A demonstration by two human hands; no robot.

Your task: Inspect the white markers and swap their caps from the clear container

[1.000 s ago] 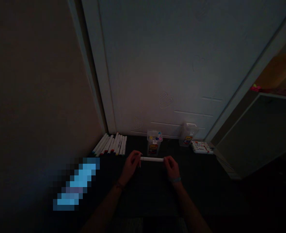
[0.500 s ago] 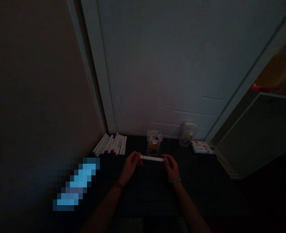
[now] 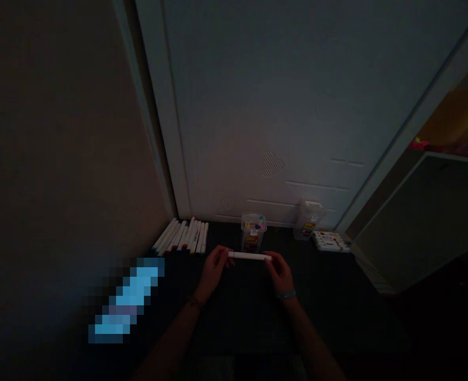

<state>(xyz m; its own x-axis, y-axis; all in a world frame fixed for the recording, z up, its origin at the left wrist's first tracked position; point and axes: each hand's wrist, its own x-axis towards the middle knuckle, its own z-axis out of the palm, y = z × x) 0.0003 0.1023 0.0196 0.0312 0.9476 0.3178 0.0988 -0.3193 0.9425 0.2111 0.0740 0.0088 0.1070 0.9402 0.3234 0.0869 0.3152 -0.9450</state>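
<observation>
A white marker [image 3: 250, 256] lies level between my two hands, above the dark tabletop. My left hand [image 3: 215, 264] pinches its left end. At the other end, the fingers of my right hand [image 3: 279, 271] are closed on it. Just behind the marker stands a clear plastic container [image 3: 253, 233] with a yellow and red label, holding several markers whose coloured ends show at the top. To the left, several white markers [image 3: 181, 236] with coloured tips lie side by side in a row against the wall.
Another clear container [image 3: 308, 221] stands at the back right. Beside it lies a flat stack of white markers [image 3: 331, 241]. A pixelated bright blue patch [image 3: 128, 299] is at the left. A pale panel [image 3: 258, 106] with embossed hearts rises behind the dark table [image 3: 242, 317].
The marker has risen very slightly, and its right end shows a little more between my right fingers. Both hands stay in nearly the same place.
</observation>
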